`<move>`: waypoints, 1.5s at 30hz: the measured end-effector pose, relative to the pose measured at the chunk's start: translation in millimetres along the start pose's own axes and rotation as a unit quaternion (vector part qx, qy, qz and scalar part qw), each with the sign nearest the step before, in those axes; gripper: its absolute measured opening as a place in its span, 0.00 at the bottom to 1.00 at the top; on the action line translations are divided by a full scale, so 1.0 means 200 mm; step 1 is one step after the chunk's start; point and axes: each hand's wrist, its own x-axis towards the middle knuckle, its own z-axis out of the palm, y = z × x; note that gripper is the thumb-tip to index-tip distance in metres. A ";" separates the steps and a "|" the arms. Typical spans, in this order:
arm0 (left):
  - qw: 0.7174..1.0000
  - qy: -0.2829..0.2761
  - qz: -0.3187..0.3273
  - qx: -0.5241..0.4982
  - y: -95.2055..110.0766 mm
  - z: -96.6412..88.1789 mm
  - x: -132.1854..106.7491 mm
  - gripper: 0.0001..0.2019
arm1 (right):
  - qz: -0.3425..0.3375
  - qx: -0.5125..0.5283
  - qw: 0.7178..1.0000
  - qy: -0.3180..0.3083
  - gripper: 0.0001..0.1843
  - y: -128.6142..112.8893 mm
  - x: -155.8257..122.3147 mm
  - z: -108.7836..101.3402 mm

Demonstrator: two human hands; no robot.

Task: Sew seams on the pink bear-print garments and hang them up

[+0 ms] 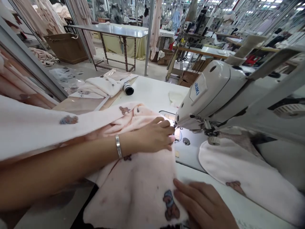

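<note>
Pale pink fleece fabric (pixel 143 184) printed with small bears lies across the sewing machine's table and hangs over its front edge. My left hand (pixel 156 135), with a silver bangle at the wrist, is closed on the fabric's edge close to the needle area of the white sewing machine (pixel 212 86). The fingertips are partly hidden against the cloth and machine head. Lower down, my right hand (pixel 202 203) lies nearly flat, fingers stretched out, on the right edge of the same fabric beside a printed bear. The needle itself is hidden.
Right of the machine bed lies another pink fleece piece (pixel 245 178). A dark-ended roll (pixel 128 89) and folded printed fabric (pixel 100 86) sit at the table's far left. Beyond stand a metal post (pixel 149 41), a metal-topped table (pixel 114 30) and a cardboard box (pixel 65 47).
</note>
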 end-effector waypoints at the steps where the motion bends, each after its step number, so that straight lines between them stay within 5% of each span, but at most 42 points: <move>1: 1.000 -0.006 -0.007 0.005 0.03 -0.01 0.00 0.13 | 0.007 0.006 1.000 0.009 0.11 0.00 0.02 0.00; 7: 0.995 -0.020 -0.098 -0.029 0.46 -0.04 -0.20 0.18 | 0.003 0.056 0.998 -0.021 0.10 0.00 0.00 -0.02; 10: 0.993 -0.011 -0.101 -0.055 0.52 -0.02 -0.28 0.24 | -0.016 0.037 0.997 -0.059 0.12 0.00 -0.05 -0.05; 16: 0.992 -0.011 -0.031 -0.118 0.20 0.01 -0.22 0.23 | -0.077 0.003 0.995 -0.070 0.14 0.09 0.03 -0.03; 23: 0.991 -0.019 0.033 -0.129 -0.16 0.03 -0.04 0.24 | -0.040 0.005 0.998 -0.043 0.10 0.29 0.23 0.07; 30: 0.992 0.007 0.025 -0.124 -0.35 0.09 0.10 0.23 | -0.022 -0.116 0.993 -0.021 0.10 0.46 0.28 0.15; 36: 0.995 0.004 -0.019 -0.097 -0.44 0.11 0.16 0.25 | -0.007 -0.112 0.994 -0.001 0.10 0.45 0.29 0.15; 39: 0.991 -0.007 -0.124 -0.058 -0.28 0.08 0.07 0.31 | -0.007 -0.083 0.997 0.001 0.11 0.36 0.31 0.10; 41: 0.984 -0.017 -0.173 -0.034 -0.05 0.03 -0.05 0.32 | -0.018 -0.045 0.999 0.007 0.14 0.26 0.31 0.06; 45: 0.986 -0.017 -0.162 0.025 0.41 -0.09 -0.26 0.22 | -0.065 0.025 0.997 -0.022 0.12 0.06 0.23 0.01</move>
